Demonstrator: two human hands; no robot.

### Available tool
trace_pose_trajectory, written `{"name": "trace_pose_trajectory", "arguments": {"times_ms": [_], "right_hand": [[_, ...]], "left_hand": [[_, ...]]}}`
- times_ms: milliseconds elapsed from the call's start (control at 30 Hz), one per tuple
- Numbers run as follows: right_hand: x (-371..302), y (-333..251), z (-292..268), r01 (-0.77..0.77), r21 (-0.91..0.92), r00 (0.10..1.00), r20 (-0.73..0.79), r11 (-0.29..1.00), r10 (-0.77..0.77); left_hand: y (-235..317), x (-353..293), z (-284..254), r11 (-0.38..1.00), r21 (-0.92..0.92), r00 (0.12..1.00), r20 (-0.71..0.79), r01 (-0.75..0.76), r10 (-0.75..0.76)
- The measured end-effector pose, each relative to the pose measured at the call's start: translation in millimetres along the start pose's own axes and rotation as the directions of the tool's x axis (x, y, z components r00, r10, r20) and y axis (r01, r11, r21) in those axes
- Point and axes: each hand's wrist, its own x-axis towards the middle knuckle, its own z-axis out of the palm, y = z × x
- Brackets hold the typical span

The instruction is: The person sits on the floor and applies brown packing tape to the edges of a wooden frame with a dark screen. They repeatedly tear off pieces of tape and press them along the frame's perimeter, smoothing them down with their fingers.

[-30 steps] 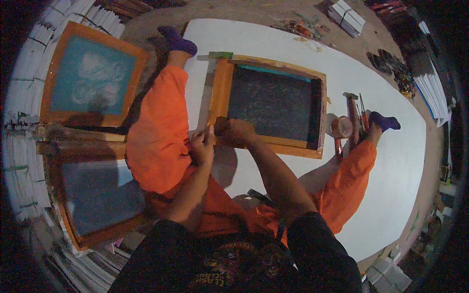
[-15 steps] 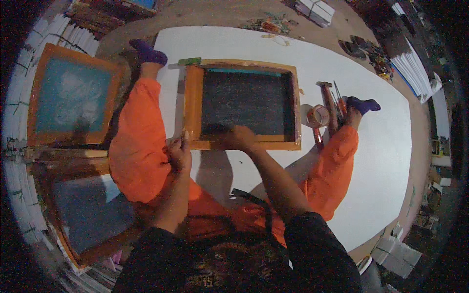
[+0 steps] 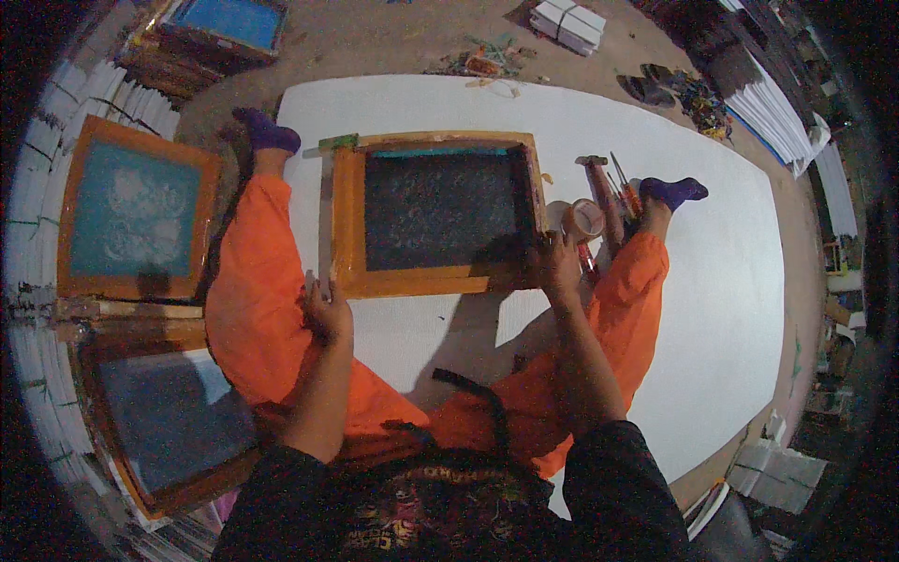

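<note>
A wooden silkscreen frame [image 3: 346, 220] with dark mesh lies flat between my spread legs, faint pale marks showing on the mesh. My right hand [image 3: 559, 262] is at its near right corner, fingers closed round the edge. By the near left corner, my left hand [image 3: 328, 312] is raised with its fingers apart, holding nothing I can see. It is close beside the wood; a small gap seems to part them. To the right of the frame are a roll of tape [image 3: 584, 219], a hammer [image 3: 604, 197] and screwdrivers [image 3: 629, 195].
A white board [image 3: 712, 281] lies beneath the frame and my legs. Two more silkscreens, one with teal mesh [image 3: 178, 201] and one with grey mesh [image 3: 169, 421], are at my left. Bundled paper stacks [image 3: 567, 25] and a heap of scraps [image 3: 482, 61] lie beyond the board.
My right hand has moved from the frame's near bar to its near right corner. The left hand's fingers have come away from the left edge. The whole view has shifted slightly.
</note>
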Motion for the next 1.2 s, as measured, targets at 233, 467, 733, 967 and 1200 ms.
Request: {"name": "trace_pose_trajectory", "arguments": {"times_ms": [233, 467, 733, 967, 1200], "right_hand": [[3.9, -16.9, 3.4, -0.42, 0.051, 0.877, 0.279, 0.906, 0.391], [-39.2, -85.9, 3.5, -0.299, 0.096, 0.8, 0.567, 0.949, 0.195], [24.6, -70.8, 2.5, 0.392, 0.04, 0.861, 0.336, 0.919, -0.382], [30.1, -80.8, 35.2, 0.597, -0.039, 0.749, 0.384, 0.801, -0.54], [-51.2, -158.2, 41.3, 0.571, 0.123, 0.704, 0.435, 0.811, -0.562]], "left_hand": [[-2.8, 12.8, 4.6, 0.979, 0.134, 0.988, -0.036, 0.156, -0.153], [45.0, 59.5, -7.9, 0.765, -0.629, 0.973, 0.231, 0.142, 0.009], [61.0, 16.5, 31.3, 0.861, -0.242, 0.581, 0.811, 0.447, -0.073], [82.3, -19.4, 88.7, 0.906, -0.365, 0.867, 0.498, 0.212, -0.002], [51.4, 28.2, 16.8, 0.985, -0.119, 0.836, 0.523, -0.124, 0.169]]}}
